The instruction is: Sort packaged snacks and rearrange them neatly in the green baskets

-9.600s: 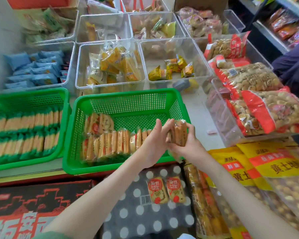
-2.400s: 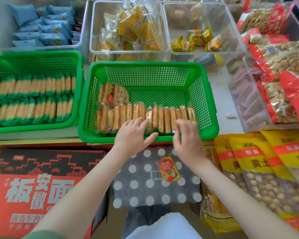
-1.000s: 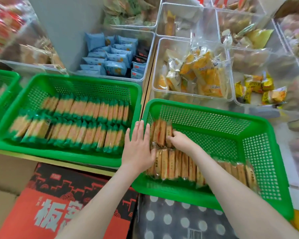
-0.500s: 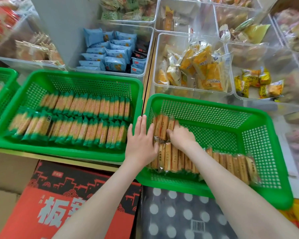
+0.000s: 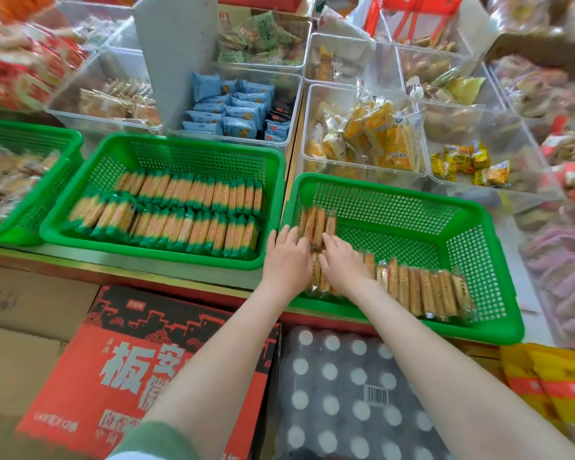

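Green basket (image 5: 395,185), left hand (image 5: 286,260) now closer to right hand (image 5: 342,267), on packets (image 5: 425,290)

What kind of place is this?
Likely a snack shop's display counter: clear bins of loose wrapped snacks, green baskets with biscuit packs lined in rows, and a printed stock carton below.

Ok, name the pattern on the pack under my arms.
The pack is dark grey with white dots; head view.

The single head-worn camera looks forward and steeply down, close over the green perforated plastic basket (image 5: 389,186) on the worktop (image 5: 97,257).
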`<state>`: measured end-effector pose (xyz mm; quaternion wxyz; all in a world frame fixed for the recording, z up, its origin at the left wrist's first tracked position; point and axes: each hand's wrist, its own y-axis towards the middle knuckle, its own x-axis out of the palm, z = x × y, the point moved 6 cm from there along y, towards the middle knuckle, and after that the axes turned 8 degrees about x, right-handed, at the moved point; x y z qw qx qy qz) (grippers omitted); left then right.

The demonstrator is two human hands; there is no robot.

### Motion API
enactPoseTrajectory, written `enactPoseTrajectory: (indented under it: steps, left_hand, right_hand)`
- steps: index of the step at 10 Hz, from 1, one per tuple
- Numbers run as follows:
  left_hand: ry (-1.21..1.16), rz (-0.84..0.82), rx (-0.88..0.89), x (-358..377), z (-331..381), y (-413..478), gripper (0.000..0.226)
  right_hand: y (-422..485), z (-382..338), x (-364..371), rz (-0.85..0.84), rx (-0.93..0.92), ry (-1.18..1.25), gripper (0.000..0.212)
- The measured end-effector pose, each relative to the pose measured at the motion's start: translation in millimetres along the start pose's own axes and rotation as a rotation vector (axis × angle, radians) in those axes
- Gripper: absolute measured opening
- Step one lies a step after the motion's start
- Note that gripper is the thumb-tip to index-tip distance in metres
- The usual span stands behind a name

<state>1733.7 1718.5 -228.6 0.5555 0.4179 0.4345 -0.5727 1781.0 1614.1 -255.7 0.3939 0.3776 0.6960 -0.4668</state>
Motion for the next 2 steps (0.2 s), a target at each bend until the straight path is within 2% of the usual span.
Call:
enactPoseTrajectory:
  steps: [2]
  left_hand:
    - [-0.036, 0.050, 0.025, -18, 26, -61, 0.028]
  right_hand:
    - [-79, -9, -13, 0.065, -0.095, 0.047, 0.038]
